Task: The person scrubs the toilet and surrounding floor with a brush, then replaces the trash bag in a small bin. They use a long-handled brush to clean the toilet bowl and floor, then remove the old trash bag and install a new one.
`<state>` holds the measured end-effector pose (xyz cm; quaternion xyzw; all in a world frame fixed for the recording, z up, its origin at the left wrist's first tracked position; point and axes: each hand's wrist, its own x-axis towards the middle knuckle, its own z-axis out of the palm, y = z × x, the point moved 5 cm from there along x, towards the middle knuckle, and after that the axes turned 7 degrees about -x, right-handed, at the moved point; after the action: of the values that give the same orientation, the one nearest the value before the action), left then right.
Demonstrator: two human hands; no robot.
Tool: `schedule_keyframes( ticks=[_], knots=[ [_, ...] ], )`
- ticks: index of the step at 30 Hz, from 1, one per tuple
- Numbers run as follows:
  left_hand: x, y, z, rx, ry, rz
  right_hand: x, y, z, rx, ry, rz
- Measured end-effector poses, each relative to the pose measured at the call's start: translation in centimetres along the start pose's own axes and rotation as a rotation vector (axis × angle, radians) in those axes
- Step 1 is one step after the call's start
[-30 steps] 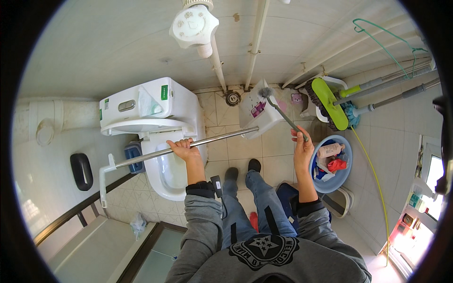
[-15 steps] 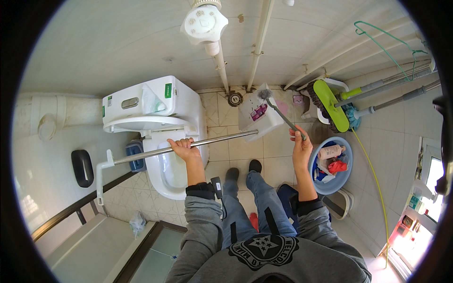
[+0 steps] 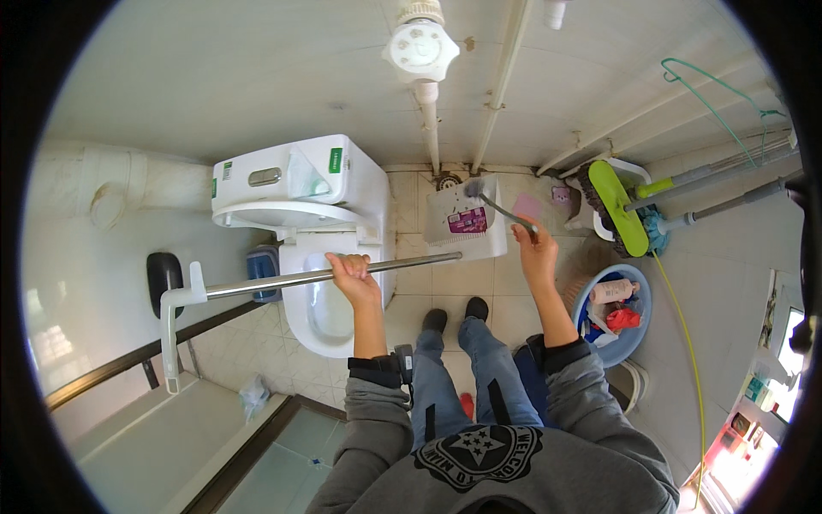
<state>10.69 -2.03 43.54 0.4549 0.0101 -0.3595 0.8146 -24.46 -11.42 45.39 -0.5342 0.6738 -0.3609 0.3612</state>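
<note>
A long-handled dustpan runs across the view, with my left hand (image 3: 354, 277) wrapped round its metal pole (image 3: 257, 284) above the toilet bowl. A white bent grip (image 3: 182, 297) forms the pole's left end. By the other end is the white pan (image 3: 490, 242), toothed along one edge and bearing a purple label. Between the fingers of my right hand (image 3: 538, 253) is the thin grey handle of a toilet brush (image 3: 503, 211). Its round bristle head overlaps the pan in view; whether they touch, I cannot tell.
The white toilet (image 3: 295, 321) stands left with its lid raised. At right, a blue basin (image 3: 632, 341) holds a bottle and cloths. Behind it lean a green mop head (image 3: 618, 210) and several poles. A yellow hose (image 3: 682, 343) runs down the right wall.
The view has shifted, so most of the room sits further right. Both hands keep their holds. The brush head has come lower and nearer the pan's middle.
</note>
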Motion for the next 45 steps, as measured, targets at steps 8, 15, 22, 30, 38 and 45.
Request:
schedule_keyframes(
  ticks=[8, 15, 22, 30, 38, 45],
  knots=[
    [1.2, 1.6, 0.9, 0.191, -0.305, 0.075, 4.4, -7.6, 10.6, -0.159, -0.102, -0.438],
    [5.4, -1.1, 0.2, 0.376, -0.480, -0.105, 8.9, -12.7, 22.6, -0.263, -0.180, -0.626],
    [8.8, -1.3, -1.3, 0.468, -0.467, -0.203, 16.6, -13.4, 35.9, -0.263, -0.352, -0.500],
    [11.3, -3.3, -2.6, 0.402, -0.504, -0.260, 21.6, -11.4, 45.1, -0.172, -0.607, -0.373],
    [11.6, -3.7, -3.2, 0.368, -0.504, -0.260, 24.0, -8.4, 49.7, -0.226, -0.598, -0.229],
    [11.7, -4.0, -3.7, 0.390, -0.488, -0.309, 25.0, -7.3, 50.6, -0.357, -0.503, -0.209]
  ],
)
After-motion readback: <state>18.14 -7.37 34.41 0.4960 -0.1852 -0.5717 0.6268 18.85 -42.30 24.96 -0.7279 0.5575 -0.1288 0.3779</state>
